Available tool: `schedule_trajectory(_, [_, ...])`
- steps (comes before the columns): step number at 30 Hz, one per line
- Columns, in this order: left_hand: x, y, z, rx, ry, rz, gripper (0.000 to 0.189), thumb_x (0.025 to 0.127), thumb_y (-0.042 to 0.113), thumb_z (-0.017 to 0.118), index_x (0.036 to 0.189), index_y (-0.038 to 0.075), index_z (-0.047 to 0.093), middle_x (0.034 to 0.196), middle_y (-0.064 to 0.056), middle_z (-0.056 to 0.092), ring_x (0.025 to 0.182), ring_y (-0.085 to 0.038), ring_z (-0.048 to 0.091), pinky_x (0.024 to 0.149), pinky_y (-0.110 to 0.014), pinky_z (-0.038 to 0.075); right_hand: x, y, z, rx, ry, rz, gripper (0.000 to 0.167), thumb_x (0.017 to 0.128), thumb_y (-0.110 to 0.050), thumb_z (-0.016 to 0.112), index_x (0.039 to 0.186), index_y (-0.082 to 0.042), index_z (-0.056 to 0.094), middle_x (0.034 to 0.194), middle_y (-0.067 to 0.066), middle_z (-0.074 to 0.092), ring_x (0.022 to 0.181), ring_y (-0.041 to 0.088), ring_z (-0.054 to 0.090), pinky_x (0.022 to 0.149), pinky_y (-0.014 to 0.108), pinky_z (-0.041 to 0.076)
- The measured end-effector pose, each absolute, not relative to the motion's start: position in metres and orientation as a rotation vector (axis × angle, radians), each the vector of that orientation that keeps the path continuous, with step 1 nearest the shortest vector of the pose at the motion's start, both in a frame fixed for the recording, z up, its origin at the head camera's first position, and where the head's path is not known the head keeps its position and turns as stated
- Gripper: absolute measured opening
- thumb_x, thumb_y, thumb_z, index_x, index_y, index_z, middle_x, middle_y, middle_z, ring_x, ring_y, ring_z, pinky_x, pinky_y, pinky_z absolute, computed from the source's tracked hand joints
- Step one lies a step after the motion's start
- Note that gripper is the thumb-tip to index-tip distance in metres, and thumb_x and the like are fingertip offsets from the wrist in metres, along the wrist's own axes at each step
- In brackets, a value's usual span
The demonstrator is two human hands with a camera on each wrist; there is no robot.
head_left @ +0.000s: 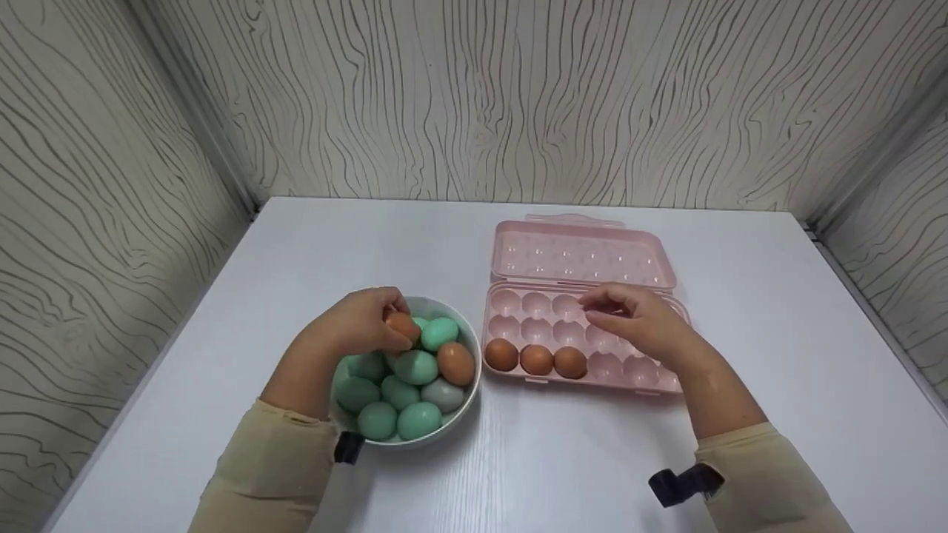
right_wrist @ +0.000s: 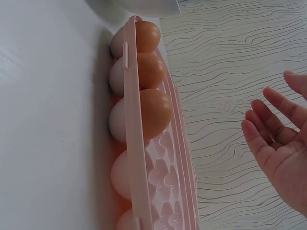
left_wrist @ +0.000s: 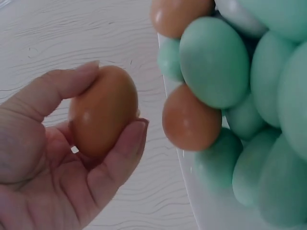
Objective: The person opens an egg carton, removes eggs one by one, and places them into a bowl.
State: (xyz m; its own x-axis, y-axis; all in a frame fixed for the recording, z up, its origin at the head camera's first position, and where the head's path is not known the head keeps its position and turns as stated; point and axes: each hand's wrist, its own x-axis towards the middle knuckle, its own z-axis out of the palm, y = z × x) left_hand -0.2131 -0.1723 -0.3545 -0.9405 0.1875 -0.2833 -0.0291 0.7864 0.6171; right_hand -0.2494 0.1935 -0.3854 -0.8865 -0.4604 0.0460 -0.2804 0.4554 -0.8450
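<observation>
Above the left side of a white bowl, my left hand grips a brown egg between thumb and fingers. Several green eggs, a greyish one and another brown egg lie heaped in the bowl. My right hand hovers over the pink egg carton, fingers loosely bent and holding nothing. Three brown eggs stand side by side in the carton's near row, at its left end. Part of the carton's right side is hidden by the right hand and forearm.
The carton's lid lies folded back, away from me. Bowl and carton stand close together on a white table. Wood-patterned panels rise behind the table and at both sides.
</observation>
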Motion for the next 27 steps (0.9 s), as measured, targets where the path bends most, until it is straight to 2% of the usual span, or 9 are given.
schedule_trajectory(9, [-0.211,-0.192,-0.362,0.062,2.682,0.757,0.032,0.071,0.013,0.073,0.098,0.009,0.056,0.097,-0.006,0.058,0.085,-0.021,0.052,0.072,-0.036,0.045,-0.251,0.193,-0.387,-0.635,2.484,-1.418,0.028,0.089,-0.019,0.060,0.111,-0.003,0.059,0.106,0.010,0.060,0.098,0.020,0.056,0.082,0.021,0.046])
schedule_trajectory(20, [-0.210,-0.190,-0.364,-0.085,2.633,0.638,0.022,0.068,0.008,0.066,0.088,0.007,0.056,0.085,-0.006,0.056,0.076,-0.023,0.049,0.061,-0.036,0.043,-0.252,0.194,-0.390,-0.600,2.486,-1.415,0.030,0.088,-0.021,0.061,0.111,-0.002,0.059,0.106,0.010,0.060,0.095,0.017,0.056,0.080,0.021,0.047])
schedule_trajectory(27, [-0.212,-0.185,-0.368,-0.193,2.553,0.672,0.023,0.060,0.003,0.072,0.076,0.006,0.055,0.073,-0.005,0.053,0.066,-0.021,0.046,0.054,-0.033,0.041,-0.253,0.193,-0.391,-0.593,2.490,-1.398,0.029,0.088,-0.020,0.061,0.110,-0.003,0.060,0.105,0.011,0.060,0.095,0.018,0.056,0.080,0.022,0.047])
